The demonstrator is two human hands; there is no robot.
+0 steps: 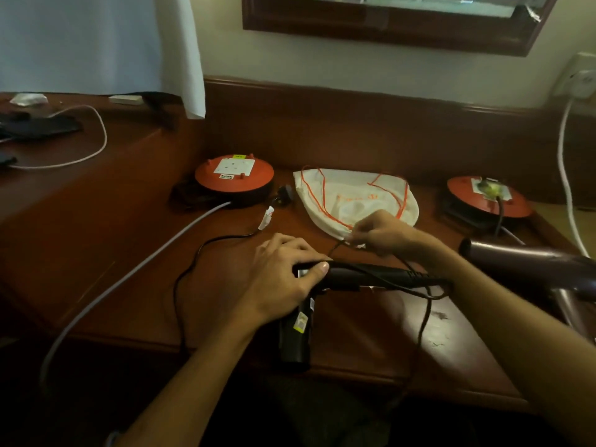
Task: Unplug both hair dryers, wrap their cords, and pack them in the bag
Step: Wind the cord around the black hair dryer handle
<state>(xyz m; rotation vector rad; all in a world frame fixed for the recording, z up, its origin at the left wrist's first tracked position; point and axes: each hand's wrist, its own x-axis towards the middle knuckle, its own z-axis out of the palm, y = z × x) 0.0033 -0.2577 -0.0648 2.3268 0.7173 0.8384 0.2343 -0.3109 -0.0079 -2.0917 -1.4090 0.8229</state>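
Note:
A black hair dryer (pixel 361 275) lies on the wooden desk (pixel 135 285), its handle toward the right and its barrel (pixel 296 337) pointing at me. My left hand (pixel 287 279) grips it at the bend. My right hand (pixel 383 233) pinches its black cord (pixel 190 275), which loops left to an unplugged plug (pixel 283 196) beside the left red cord reel (pixel 234 177). A white drawstring bag (pixel 358 195) with orange strings lies flat behind my hands. A second, purple hair dryer (pixel 535 262) lies at the right; its cord is plugged into the right red reel (pixel 487 196).
A grey cable (pixel 129 275) runs from the left reel off the desk's front edge. A white cable (pixel 564 175) hangs from a wall socket at the far right. A raised side desk at left holds dark items and a white cord (pixel 96 146).

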